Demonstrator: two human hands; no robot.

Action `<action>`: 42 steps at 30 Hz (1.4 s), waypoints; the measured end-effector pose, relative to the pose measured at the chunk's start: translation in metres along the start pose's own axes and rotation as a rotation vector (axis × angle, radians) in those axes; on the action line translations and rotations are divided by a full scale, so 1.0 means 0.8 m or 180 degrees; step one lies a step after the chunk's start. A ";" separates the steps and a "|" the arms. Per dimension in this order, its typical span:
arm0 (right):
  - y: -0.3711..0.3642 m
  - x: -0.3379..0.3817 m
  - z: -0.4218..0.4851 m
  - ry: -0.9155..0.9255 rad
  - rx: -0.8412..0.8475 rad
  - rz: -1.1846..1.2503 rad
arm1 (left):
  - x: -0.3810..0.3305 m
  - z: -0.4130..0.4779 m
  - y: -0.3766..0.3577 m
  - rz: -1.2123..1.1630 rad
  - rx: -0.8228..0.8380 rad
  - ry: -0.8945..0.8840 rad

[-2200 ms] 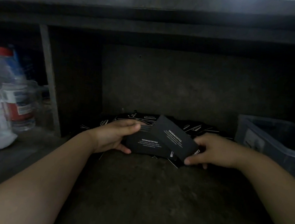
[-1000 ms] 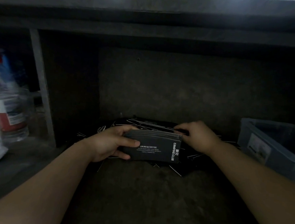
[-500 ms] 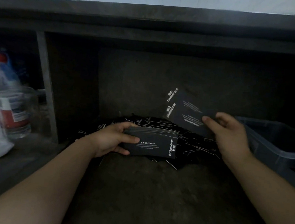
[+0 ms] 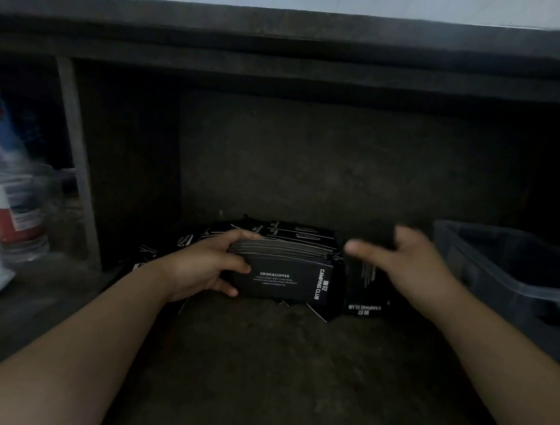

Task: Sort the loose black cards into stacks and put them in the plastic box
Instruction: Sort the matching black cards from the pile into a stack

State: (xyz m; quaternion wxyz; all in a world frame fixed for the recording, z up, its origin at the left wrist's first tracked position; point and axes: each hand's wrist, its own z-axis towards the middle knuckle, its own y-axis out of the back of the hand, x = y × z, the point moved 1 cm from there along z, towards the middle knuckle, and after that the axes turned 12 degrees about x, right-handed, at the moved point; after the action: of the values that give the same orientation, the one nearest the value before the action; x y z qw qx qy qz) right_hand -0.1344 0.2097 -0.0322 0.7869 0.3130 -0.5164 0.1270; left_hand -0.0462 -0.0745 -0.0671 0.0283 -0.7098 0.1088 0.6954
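**Box** [image 4: 509, 260]: translucent plastic, judged rigid. Its contents cannot be seen.

**Loose cards** [image 4: 299, 230]: heaped left of the box, against the back wall. They are judged thin, light and slick on one another. They are best gathered by the edges, a few at a time.

**Stack** [image 4: 283, 279]: left of the box, in front of the heap, standing on a long edge. The left hand [image 4: 200, 266] is clamped on the end farther from the box, thumb on the front face. The stack is judged stiff as a block but liable to fan. It should be squeezed across its thickness at both short ends.

**Single card** [image 4: 365, 286]: between stack and box, at the right hand [image 4: 415, 266]. The hand is blurred with the thumb out. Whether it pinches the card cannot be told.

**Writing:** the stack face reads "DRINK&COFFEE" and "CAMPING CLUB", with smaller lines illegible. The single card reads "CAMPING CLUB", inverted.
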 end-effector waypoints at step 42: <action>-0.042 -0.048 0.009 -0.0245 0.0881 -0.0731 | -0.009 -0.008 0.040 0.2457 -0.2192 0.0071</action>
State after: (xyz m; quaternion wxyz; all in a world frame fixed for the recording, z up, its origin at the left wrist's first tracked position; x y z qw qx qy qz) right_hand -0.1385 0.1840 -0.0766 0.7253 0.4798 -0.4845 0.0941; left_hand -0.0463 -0.1061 -0.0560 -0.4668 -0.5935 0.1278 0.6431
